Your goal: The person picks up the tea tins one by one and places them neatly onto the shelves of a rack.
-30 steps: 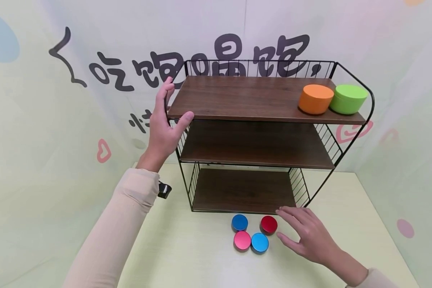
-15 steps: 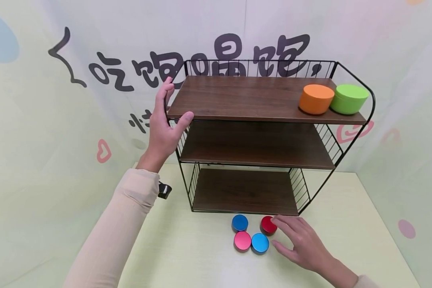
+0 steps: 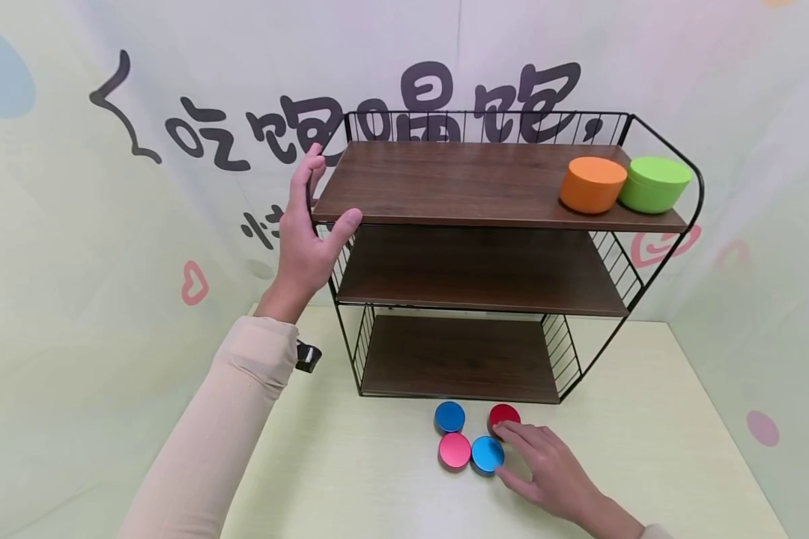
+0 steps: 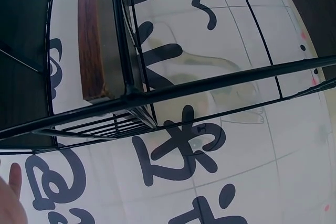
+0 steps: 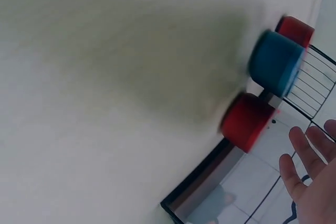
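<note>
My left hand (image 3: 308, 239) grips the left side of a three-tier shelf rack (image 3: 472, 183) with a black wire frame and dark wood boards. Its thumb lies on the top board's front corner; the other fingers are behind the side wire. In front of the rack, four-sided cluster aside, small round tins stand close together: dark blue (image 3: 449, 416), pink (image 3: 455, 451), light blue (image 3: 487, 454) and red (image 3: 505, 416). My right hand (image 3: 546, 468) hovers beside them with loosely spread fingers, the thumb at the light blue tin's right edge and the fingertips overlapping the red one.
An orange round box (image 3: 592, 185) and a green round box (image 3: 654, 185) stand side by side at the top board's right end. Behind the rack hangs a printed cloth (image 3: 195, 202) with black characters. A small black object (image 3: 307, 356) shows beside the left sleeve.
My right hand has moved left and toward me, from right of the red tin to the light blue one. My left hand, the rack and the tins have stayed in place.
</note>
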`<state>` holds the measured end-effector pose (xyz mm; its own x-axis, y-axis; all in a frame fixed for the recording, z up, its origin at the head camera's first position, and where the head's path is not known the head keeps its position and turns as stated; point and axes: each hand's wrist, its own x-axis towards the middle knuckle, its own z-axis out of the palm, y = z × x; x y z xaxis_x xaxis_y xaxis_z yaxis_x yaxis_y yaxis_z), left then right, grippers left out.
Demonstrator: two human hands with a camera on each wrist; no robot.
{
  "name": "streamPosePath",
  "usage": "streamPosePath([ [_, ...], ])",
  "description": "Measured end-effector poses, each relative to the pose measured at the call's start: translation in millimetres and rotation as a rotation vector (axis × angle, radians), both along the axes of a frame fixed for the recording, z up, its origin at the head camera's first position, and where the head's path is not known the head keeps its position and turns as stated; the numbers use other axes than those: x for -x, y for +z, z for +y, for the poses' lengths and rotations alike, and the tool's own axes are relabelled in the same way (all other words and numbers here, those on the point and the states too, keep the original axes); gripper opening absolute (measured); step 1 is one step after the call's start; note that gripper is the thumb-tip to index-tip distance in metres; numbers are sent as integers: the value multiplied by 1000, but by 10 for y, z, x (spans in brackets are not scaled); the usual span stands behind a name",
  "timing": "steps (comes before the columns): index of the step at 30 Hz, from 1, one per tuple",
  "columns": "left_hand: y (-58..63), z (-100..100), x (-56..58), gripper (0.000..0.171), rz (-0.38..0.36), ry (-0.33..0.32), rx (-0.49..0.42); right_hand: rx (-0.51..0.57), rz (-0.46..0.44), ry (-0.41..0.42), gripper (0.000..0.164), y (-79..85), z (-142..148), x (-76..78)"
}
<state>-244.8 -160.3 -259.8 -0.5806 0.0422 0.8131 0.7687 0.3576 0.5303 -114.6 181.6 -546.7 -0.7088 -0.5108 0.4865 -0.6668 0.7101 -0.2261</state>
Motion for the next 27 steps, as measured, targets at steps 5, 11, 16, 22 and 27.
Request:
streamPosePath([
  [5, 3, 8, 1, 66, 2, 0, -3, -29, -1, -3, 67, -100, -25, -14],
  [11, 1, 5, 3, 66, 6, 2, 1, -55, -22, -13, 65, -184, -50, -15],
  [16, -1, 8, 3, 65, 5, 1, 4, -78, -47, -29, 64, -240, -77, -13],
  [22, 0, 11, -2, 64, 1, -1, -3, -104, -73, -47, 63, -296, -117, -11],
  [27, 5, 11, -7, 63, -2, -4, -4, -81, -52, -52, 63, -317, -158, -6],
])
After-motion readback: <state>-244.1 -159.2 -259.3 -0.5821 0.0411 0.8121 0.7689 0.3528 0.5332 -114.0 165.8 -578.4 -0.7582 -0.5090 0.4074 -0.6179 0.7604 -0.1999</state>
